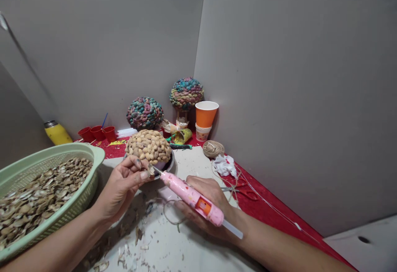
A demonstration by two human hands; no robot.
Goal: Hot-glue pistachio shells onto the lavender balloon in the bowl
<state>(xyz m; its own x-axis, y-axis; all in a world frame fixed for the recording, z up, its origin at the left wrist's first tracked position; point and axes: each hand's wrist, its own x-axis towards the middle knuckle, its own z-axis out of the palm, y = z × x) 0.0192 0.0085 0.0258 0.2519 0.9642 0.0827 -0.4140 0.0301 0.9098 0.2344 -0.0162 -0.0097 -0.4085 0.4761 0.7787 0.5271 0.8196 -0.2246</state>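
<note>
My left hand (pixel 124 185) pinches a single pistachio shell (pixel 151 170) between thumb and fingers. My right hand (pixel 207 206) grips a pink glue gun (pixel 192 197) whose nozzle touches that shell. Just behind them a ball covered with pistachio shells (pixel 149 146) rests in a dark bowl (pixel 170 166). A green basket (pixel 63 212) filled with loose shells stands at my left, beside my left forearm.
Two painted shell balls (pixel 144 113) (pixel 186 93), an orange paper cup (pixel 206 114), red cups (pixel 97 132), a yellow bottle (pixel 57 132), a twine ball (pixel 212 148), crumpled tissue (pixel 225 165) and red scissors (pixel 245 192) lie on the red cloth. Grey walls close in behind and right. Shell scraps litter the white board (pixel 161 247).
</note>
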